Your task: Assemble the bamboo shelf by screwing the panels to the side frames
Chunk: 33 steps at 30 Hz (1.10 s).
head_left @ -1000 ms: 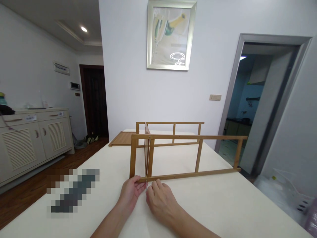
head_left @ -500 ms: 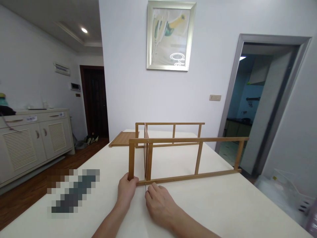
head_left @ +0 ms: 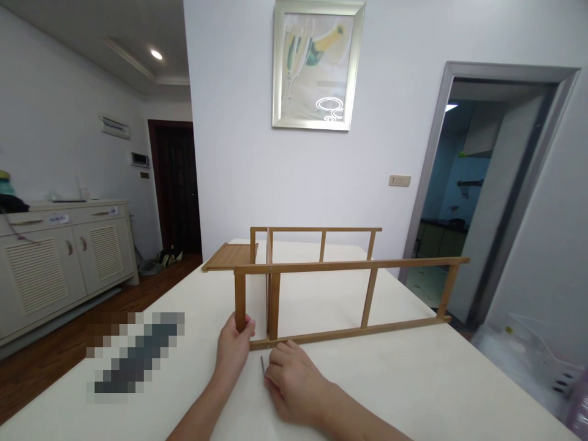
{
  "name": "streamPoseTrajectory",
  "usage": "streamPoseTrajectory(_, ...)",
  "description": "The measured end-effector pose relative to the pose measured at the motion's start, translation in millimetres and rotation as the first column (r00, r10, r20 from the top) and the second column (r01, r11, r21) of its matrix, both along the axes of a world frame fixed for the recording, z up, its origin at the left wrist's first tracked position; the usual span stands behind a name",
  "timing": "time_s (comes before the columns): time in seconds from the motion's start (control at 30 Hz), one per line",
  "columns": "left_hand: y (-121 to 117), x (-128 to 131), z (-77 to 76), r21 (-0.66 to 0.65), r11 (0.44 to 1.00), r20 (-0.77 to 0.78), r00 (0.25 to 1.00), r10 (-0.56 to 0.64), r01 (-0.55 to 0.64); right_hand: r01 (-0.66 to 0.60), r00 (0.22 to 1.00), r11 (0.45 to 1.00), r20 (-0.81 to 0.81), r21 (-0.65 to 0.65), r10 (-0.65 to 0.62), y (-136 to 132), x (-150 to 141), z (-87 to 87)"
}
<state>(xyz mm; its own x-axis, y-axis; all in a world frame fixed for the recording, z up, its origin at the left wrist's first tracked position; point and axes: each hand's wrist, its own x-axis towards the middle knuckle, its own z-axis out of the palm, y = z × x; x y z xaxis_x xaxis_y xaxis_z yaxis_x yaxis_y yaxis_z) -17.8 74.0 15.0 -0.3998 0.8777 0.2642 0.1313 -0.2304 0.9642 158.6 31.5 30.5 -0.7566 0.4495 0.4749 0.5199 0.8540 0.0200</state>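
Observation:
A wooden shelf frame lies on its side on the white table, with two ladder-like sides joined by an upright board near the left end. My left hand is closed around the lower part of its near left crosspiece. Just in front of the bottom rail, my right hand is closed on a thin metal rod. The rod's tip points up and stands slightly apart from the rail, below a small screw hole or fastener. Most of the rod is hidden by my fingers.
A slatted wooden panel lies at the far left of the white table. On the table's left is a dark, pixelated object. A white basket with plastic wrap stands beyond the right edge; a cabinet is at left.
The metal rod's tip has come away from the fastener in the rail, and my right hand has moved slightly back. The frame's near side has shifted a little towards me.

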Motion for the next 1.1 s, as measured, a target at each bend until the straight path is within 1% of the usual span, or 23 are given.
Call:
streamPoseTrajectory(0.1,-1,0,1.5,-0.028,1.0,-0.004,1.0,0.013,-0.013,-0.031,0.995,0.997,-0.096,0.066,0.037,-5,-1,5.9)
streamPoseTrajectory(0.2,-5,2,6.5,-0.045,0.998,-0.035,0.999,0.039,-0.04,-0.014,0.977,0.99,-0.211,0.143,0.044,-10,0,16.7)
streamPoseTrajectory(0.27,-8,3,9.6,-0.074,0.996,-0.056,0.997,0.051,-0.055,-0.003,0.959,0.982,-0.279,0.189,0.057,-12,2,27.7)
streamPoseTrajectory(0.37,-9,3,11.9,-0.111,0.992,-0.074,0.996,0.049,-0.057,0.03,0.917,0.972,-0.392,0.235,0.066,-14,4,50.6)
streamPoseTrajectory(0.43,-9,3,12.3,-0.12,0.992,-0.074,0.996,0.042,-0.05,0.055,0.879,0.972,-0.472,0.227,0.06,-14,5,69.1)
streamPoseTrajectory(0.53,-8,3,12.3,-0.126,0.99,-0.072,0.996,0.047,-0.056,0.058,0.82,0.986,-0.571,0.155,0.042,-12,2,96.0)
streamPoseTrajectory(0.63,-7,3,11.6,-0.137,0.988,-0.076,0.996,0.055,-0.065,0.063,0.768,0.995,-0.641,0.078,0.002,-7,-3,113.2)
streamPoseTrajectory(0.73,-7,3,10.4,-0.141,0.988,-0.075,0.996,0.054,-0.064,0.066,0.756,0.996,-0.655,0.066,-0.006,-3,-10,117.8)
streamPoseTrajectory(0.9,-7,3,11.1,-0.129,0.99,-0.081,0.996,0.048,-0.058,0.086,0.754,0.994,-0.656,0.061,-0.025,3,-17,115.3)
streamPoseTrajectory(1.1,-6,3,11.3,-0.127,0.99,-0.074,0.996,0.047,-0.056,0.092,0.752,0.994,-0.658,0.066,-0.026,7,-17,116.0)
